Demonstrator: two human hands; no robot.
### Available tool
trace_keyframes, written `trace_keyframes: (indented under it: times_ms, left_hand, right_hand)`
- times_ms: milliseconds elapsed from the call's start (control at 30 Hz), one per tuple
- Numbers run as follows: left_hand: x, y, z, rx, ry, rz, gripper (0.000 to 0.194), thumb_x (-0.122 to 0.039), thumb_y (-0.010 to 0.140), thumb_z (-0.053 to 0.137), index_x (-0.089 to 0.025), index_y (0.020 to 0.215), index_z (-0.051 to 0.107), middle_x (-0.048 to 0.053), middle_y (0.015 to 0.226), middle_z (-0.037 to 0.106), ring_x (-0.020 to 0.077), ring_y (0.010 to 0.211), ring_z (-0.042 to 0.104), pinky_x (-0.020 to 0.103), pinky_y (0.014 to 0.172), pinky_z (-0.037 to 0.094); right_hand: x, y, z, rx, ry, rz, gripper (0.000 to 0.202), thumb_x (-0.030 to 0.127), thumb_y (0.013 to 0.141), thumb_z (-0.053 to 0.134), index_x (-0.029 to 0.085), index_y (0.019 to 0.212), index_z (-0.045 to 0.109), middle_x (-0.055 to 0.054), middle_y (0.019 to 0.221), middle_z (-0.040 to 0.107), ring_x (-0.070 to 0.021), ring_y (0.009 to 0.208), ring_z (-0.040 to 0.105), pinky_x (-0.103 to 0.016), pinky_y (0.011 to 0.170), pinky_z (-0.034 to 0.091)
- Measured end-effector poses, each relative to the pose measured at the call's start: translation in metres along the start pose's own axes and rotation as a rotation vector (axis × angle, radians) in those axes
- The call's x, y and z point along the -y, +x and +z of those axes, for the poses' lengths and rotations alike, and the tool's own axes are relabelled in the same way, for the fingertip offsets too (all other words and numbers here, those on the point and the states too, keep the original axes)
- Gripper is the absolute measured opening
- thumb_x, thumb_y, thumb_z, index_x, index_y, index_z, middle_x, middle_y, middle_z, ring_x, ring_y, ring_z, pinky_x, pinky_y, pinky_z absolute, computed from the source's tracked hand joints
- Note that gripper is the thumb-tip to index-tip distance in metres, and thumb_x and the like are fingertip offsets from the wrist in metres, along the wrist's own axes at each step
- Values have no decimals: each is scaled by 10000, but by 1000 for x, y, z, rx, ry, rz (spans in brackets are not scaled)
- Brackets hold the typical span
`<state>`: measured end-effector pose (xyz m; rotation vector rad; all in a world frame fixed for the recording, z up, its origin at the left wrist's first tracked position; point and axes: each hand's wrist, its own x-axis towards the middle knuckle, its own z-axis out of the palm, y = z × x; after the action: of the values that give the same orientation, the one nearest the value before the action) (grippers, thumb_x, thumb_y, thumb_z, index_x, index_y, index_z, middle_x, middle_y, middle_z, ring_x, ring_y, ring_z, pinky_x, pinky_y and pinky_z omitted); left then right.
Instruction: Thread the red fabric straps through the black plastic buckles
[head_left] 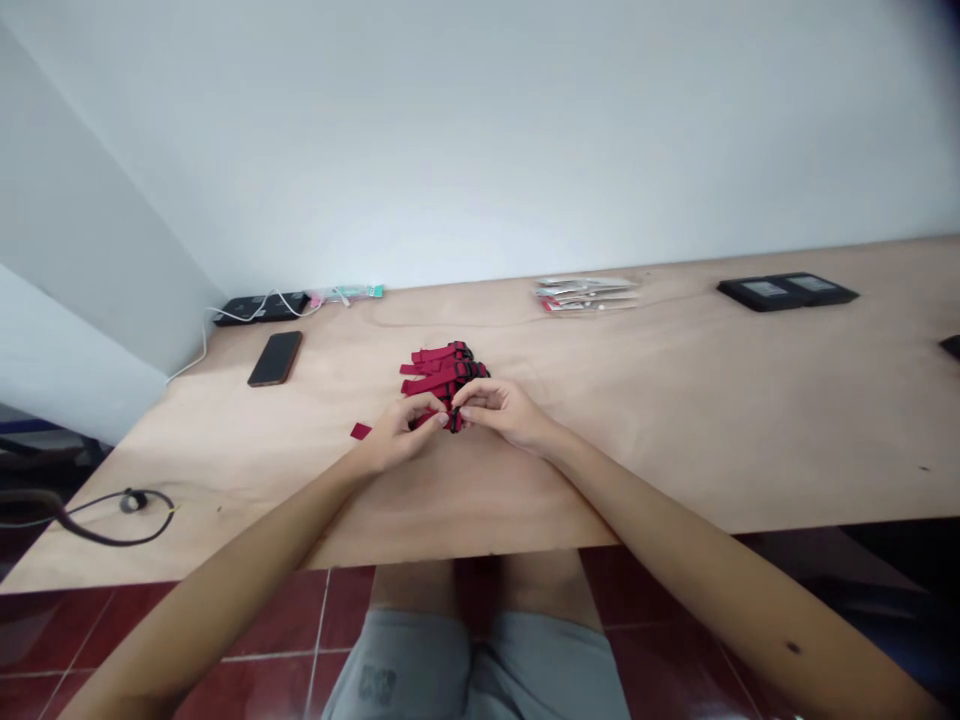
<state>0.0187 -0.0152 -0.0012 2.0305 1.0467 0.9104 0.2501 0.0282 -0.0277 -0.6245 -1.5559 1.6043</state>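
Note:
Several red straps (431, 383) with black buckles lie in a pile at the middle of the table. Just in front of the pile, my left hand (409, 428) pinches a red strap whose loose end (361, 431) sticks out to the left of the hand. My right hand (501, 410) closes its thumb and fingers on the black buckle (454, 418) of that same strap. The fingertips of both hands nearly meet at the buckle, which they partly cover.
A dark phone (275, 359) lies at the left, near a black power strip (259, 308) with white cables. A black cable (112, 542) loops at the front left. Plastic packets (589, 293) and two black boxes (787, 290) lie toward the wall.

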Motion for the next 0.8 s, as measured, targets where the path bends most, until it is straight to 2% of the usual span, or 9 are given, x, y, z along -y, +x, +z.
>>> trace_keyframes:
  times_ms: [133, 267, 367, 467, 533, 633, 700, 800]
  left_hand:
    - [-2, 1, 2, 20, 11, 4, 317, -425, 1057, 569, -169, 957, 727, 53, 899, 719, 180, 818, 627, 292, 756, 482]
    - [-3, 0, 2, -37, 5, -3, 309, -416, 1059, 565, -170, 942, 710, 43, 885, 706, 174, 810, 616, 293, 755, 477]
    - [-3, -1, 2, -48, -6, -3, 276, -397, 1056, 575, -175, 953, 702, 40, 894, 713, 176, 821, 631, 290, 752, 485]
    - [-1, -2, 2, -48, 11, 15, 214, -360, 1047, 592, -179, 1001, 696, 48, 928, 719, 181, 840, 650, 292, 752, 508]
    - [1, -3, 2, -80, 44, 69, 199, -325, 1012, 649, -187, 1150, 684, 63, 1003, 719, 192, 882, 665, 302, 767, 534]
    - [4, -2, 2, -79, 119, 239, 390, -276, 947, 746, -212, 1321, 654, 105, 1165, 706, 232, 1048, 685, 365, 901, 578]
    - [5, -1, 3, -77, 159, 344, 354, -255, 944, 760, -219, 1289, 690, 118, 1193, 709, 242, 1095, 693, 398, 954, 585]
    - [4, 1, 5, -154, 179, 405, 269, -240, 933, 774, -208, 1197, 730, 109, 1116, 738, 227, 1021, 724, 378, 893, 607]
  right_hand:
    - [3, 1, 2, -10, 5, -23, 283, 396, 817, 900, 194, 975, 779, -44, 937, 760, -179, 843, 706, -316, 806, 567]
    - [5, 0, 2, -65, -8, -11, 297, 434, 811, 904, 193, 892, 751, -31, 919, 728, -164, 822, 667, -310, 807, 547]
    - [5, 0, 2, -7, -52, 51, 353, 439, 739, 952, 184, 819, 721, -14, 865, 705, -162, 801, 649, -305, 791, 528]
    - [5, 1, 1, 35, -115, 80, 391, 494, 744, 933, 181, 810, 709, 2, 787, 676, -156, 746, 617, -296, 729, 499]
    - [5, 1, 2, 30, -145, 79, 417, 532, 754, 913, 181, 799, 692, 6, 764, 661, -152, 717, 594, -290, 698, 479]
    - [7, 0, 3, 50, -185, 64, 442, 563, 780, 884, 181, 787, 663, 15, 750, 625, -141, 694, 555, -284, 676, 451]
    - [8, -1, 4, 79, -219, 51, 442, 575, 817, 852, 181, 793, 652, 25, 734, 586, -133, 682, 522, -276, 656, 423]
    - [11, -2, 6, 99, -262, 22, 429, 580, 876, 796, 183, 812, 649, 31, 722, 554, -129, 675, 487, -274, 644, 392]
